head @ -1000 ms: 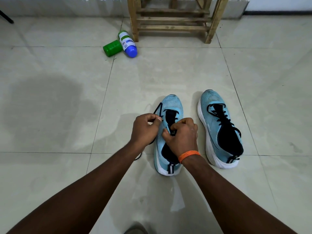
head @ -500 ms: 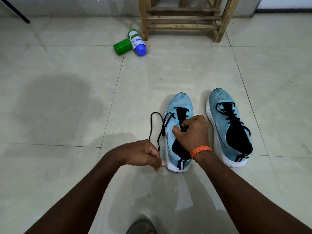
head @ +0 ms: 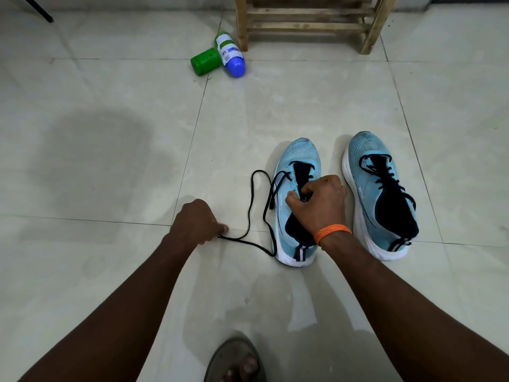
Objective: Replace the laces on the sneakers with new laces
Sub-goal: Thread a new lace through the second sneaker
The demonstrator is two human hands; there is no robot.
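**Entry: old lace half out of one sneaker, with hazards noted**

Location. Two pale blue sneakers stand side by side on the tiled floor (head: 110,161), toes pointing away from the person. The first sneaker (head: 300,153) has its black lace (head: 249,213) drawn out of the upper eyelets and trailing in loose loops over the tiles to its side. The second sneaker (head: 366,146) is fully laced. No new laces show in view.

Grips. The left grip (head: 197,221) is low on the floor, pinching one end of the black lace. The right grip (head: 319,202), with an orange band (head: 332,232) on its wrist, is clenched on the throat of the first sneaker. Whether its fingers catch a lace crossing or only the tongue cannot be told.

Hazards, as judged:
- A sideways pull from the left grip could drag or tip the first sneaker if the right grip slackens.
- The slack loops cross each other beside the sole, so a fast pull could draw them into a knot or jam the tip at an eyelet.
- The lowest crossings near the toe look threaded, and tugging one end only may tighten them rather than free them.
- A sandalled foot (head: 237,362) lies close by and could pin the trailing lace
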